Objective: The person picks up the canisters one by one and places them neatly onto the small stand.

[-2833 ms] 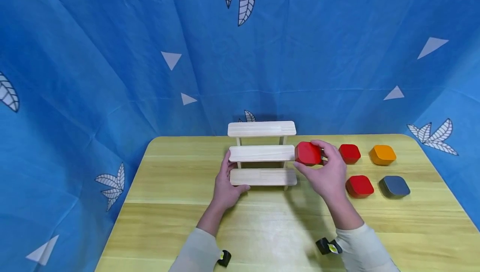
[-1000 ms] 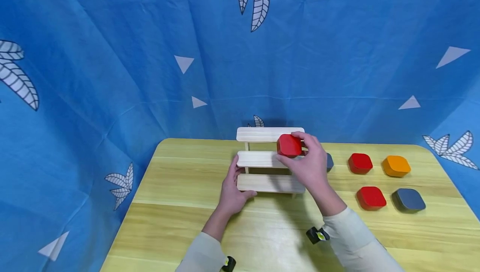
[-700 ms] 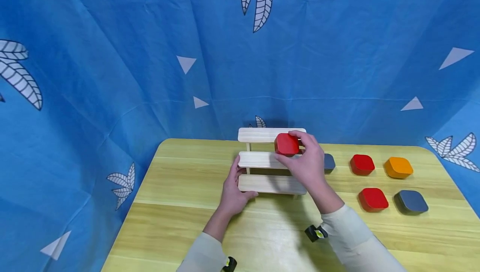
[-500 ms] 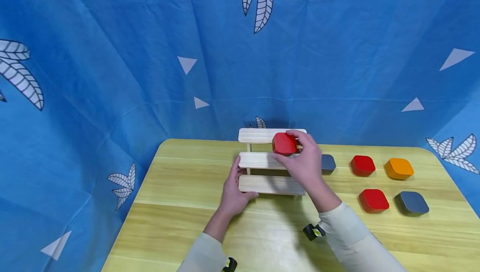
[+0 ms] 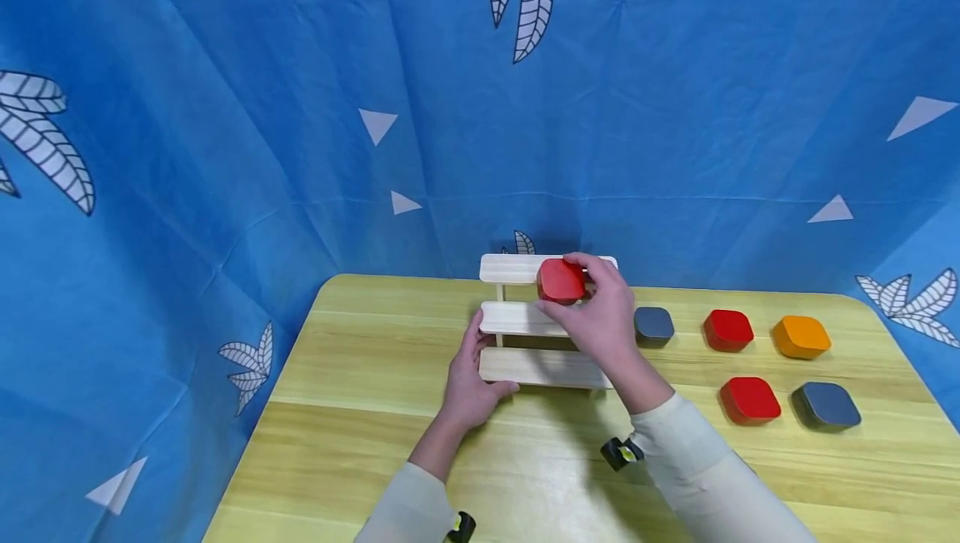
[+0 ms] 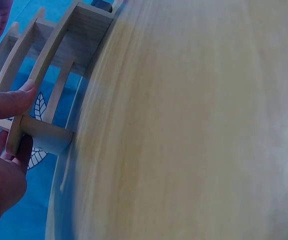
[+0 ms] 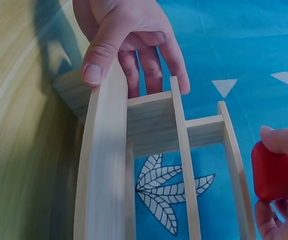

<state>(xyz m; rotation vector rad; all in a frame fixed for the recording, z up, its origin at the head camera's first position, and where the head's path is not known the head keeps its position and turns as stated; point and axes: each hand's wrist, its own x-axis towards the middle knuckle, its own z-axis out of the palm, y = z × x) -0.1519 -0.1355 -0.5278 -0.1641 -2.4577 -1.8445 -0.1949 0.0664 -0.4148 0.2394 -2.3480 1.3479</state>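
Note:
A three-tier pale wooden display stand [image 5: 543,366] is at the back of the table. My left hand [image 5: 467,397] grips its left end; the left wrist view shows the thumb [image 6: 15,102] on one side of a step and fingertips on the other. My right hand [image 5: 606,314] pinches a red rounded-square block [image 5: 561,280] between thumb and fingers. In the head view the block overlaps the gap between the top and middle steps. In the right wrist view the red block [image 7: 272,172] is held up beside the stand, apart from its top step [image 7: 236,175].
Right of the stand, on the wooden table [image 5: 360,410], lie a grey-blue block [image 5: 654,326], two red blocks [image 5: 729,330] [image 5: 750,400], an orange block [image 5: 801,336] and another grey-blue block [image 5: 826,406]. A blue patterned cloth [image 5: 480,110] hangs behind the table.
My right hand has carried the red block leftward and slightly up, from beside the stand's right end to over its steps. The left hand keeps its grip on the stand. The view has shifted slightly.

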